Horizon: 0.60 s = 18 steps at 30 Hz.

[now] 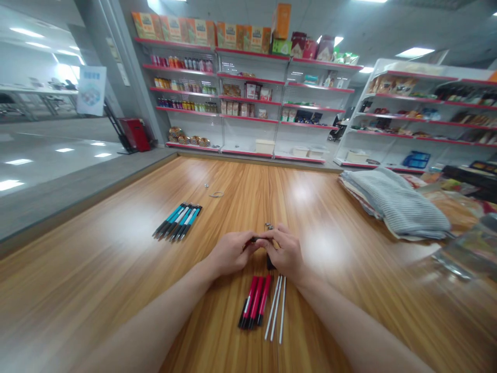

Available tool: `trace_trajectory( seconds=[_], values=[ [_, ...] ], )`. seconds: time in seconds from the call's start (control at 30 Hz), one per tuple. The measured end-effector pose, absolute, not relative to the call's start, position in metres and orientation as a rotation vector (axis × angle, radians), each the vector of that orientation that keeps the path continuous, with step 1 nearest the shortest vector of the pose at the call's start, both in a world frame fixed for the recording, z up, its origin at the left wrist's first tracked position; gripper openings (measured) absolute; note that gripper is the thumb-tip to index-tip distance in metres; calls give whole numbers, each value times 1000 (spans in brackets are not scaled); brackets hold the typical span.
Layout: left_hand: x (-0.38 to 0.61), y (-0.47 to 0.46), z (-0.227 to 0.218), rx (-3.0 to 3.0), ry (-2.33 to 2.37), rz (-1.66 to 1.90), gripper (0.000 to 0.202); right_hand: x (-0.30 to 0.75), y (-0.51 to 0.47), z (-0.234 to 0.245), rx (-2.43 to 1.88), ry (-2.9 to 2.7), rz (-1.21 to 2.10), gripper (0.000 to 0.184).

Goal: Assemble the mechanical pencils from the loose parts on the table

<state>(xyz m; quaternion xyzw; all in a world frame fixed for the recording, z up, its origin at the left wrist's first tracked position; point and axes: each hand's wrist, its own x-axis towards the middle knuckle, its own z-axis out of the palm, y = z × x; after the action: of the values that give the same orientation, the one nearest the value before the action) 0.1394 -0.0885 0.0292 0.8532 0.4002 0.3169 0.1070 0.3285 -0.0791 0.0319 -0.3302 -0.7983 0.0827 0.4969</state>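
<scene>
My left hand (pixel 235 251) and my right hand (pixel 285 251) meet above the middle of the table. The fingertips of both pinch a small black pen part (pixel 256 239), mostly covered by the fingers. Beneath my right hand lie black pen pieces (pixel 269 263), partly hidden. Small metallic pen parts (pixel 268 226) sit just beyond my fingers. Nearer to me are several red pen barrels (pixel 257 300) with black ends, side by side. To their right rest three thin white ink refills (pixel 276 311). On the left, several blue-and-black ballpoint pens (pixel 178 221) lie in a slanted row.
A thin ring-like strip (pixel 216 195) and a tiny metallic piece (pixel 206 185) lie farther back on the wooden table (pixel 116 290). Folded striped cloth (pixel 396 202) and a clear container (pixel 471 254) stand at the right. Stocked shelves (pixel 248 116) line the back.
</scene>
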Motion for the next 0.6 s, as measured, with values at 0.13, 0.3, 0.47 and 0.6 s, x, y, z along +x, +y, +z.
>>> trace_trajectory(
  seconds=[0.13, 0.3, 0.47, 0.6],
  values=[
    [130, -78, 30, 2553, 1155, 915, 19, 329, -66, 31, -814, -1975, 208, 13],
    [120, -70, 28, 2622, 1252, 844, 21, 328, -51, 31, -813, -2039, 247, 11],
    [120, -73, 27, 2521, 1369, 854, 23, 334, -54, 35, -750, -2144, 316, 13],
    [121, -73, 25, 2500, 1335, 872, 22, 337, -54, 37, -777, -2180, 287, 6]
  ],
)
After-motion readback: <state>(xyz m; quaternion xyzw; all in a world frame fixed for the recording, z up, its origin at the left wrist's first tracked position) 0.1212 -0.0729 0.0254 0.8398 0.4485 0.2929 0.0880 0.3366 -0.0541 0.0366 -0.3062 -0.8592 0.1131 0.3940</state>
